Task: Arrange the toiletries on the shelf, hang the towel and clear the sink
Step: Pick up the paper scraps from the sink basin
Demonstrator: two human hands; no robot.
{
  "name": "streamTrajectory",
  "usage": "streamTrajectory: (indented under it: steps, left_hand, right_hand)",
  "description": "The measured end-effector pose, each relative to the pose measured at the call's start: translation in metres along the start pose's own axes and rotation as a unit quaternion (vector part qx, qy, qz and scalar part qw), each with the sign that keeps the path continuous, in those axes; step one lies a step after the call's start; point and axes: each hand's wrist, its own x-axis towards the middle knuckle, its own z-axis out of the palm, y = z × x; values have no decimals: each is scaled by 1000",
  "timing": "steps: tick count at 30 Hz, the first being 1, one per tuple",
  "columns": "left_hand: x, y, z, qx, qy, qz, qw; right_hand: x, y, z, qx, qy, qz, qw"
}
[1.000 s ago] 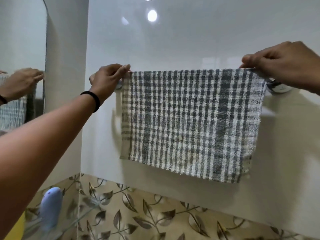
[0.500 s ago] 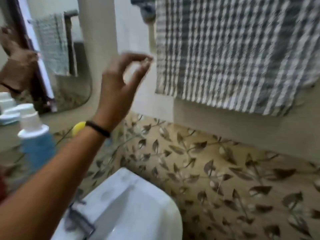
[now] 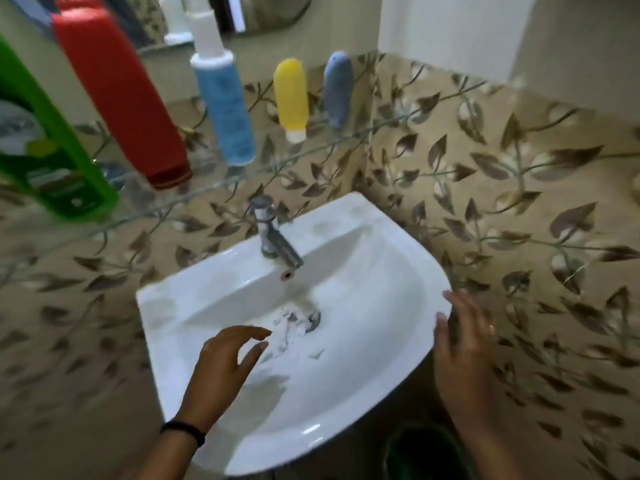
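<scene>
A white sink (image 3: 388, 271) fills the middle of the view, with a metal tap (image 3: 273, 237) at its back. Small pale scraps (image 3: 289, 329) lie in the basin beside the drain (image 3: 311, 318). My left hand (image 3: 225, 365) hovers over the basin with fingers spread, just left of the scraps, holding nothing. My right hand (image 3: 464, 355) rests open against the sink's right rim. On the glass shelf (image 3: 311, 148) above stand a green bottle (image 3: 45, 143), a red bottle (image 3: 121, 98), a blue pump bottle (image 3: 225, 105), a yellow tube (image 3: 291, 98) and a grey-blue tube (image 3: 337, 88). The towel is out of view.
Leaf-patterned tiles (image 3: 519, 188) cover the wall behind and to the right of the sink. A mirror's lower edge (image 3: 263, 15) shows at the top. A dark green bin (image 3: 426, 452) sits under the sink's right side.
My view has dropped from the hung checked towel to the sink. Both hands let go of the towel and came down, the left over the basin, the right to the rim.
</scene>
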Motion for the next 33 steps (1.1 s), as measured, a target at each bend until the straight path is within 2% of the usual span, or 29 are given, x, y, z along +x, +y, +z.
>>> streamTrajectory:
  steps: [4,7,10,14,17,19,21,23,25,27,29,31,33]
  left_hand:
    - [-25,-11,10,-27,-5,-53,998]
    - [-28,-10,13,-103,11,-109,989]
    - [-25,-11,16,-195,28,-161,967]
    - [-17,-18,18,-294,14,-232,927]
    - [-7,-28,20,-336,-20,-280,899]
    - [0,-34,26,-356,-43,-302,883]
    - [6,-41,33,-380,-71,-322,864]
    - [11,-45,41,-425,-102,-328,837]
    - [15,-50,44,-457,-142,-316,819]
    - [20,-58,44,-432,-169,-291,837]
    - [27,-68,41,-393,-140,-292,861]
    - [35,-80,35,-337,-98,-287,891]
    - [42,-88,29,-306,-82,-281,906]
  right_hand:
    - [-20,-17,79,46,-219,-11,975]
    - [-32,-19,132,0,-430,0,903]
    - [-44,-11,169,-66,-531,27,844]
    - [-56,0,188,-159,-569,-6,807]
    - [-62,4,189,-218,-542,-79,808]
    - [-59,1,186,-221,-539,-91,808]
    - [-56,-8,184,-156,-527,-36,835]
    - [-56,-23,179,-24,-498,88,862]
    - [-62,-43,177,86,-486,151,857]
    - [-71,-56,181,137,-493,170,842]
    - [-76,-57,189,155,-477,197,842]
    - [-76,-47,202,77,-451,180,871]
    - [-81,-37,212,-60,-482,116,866]
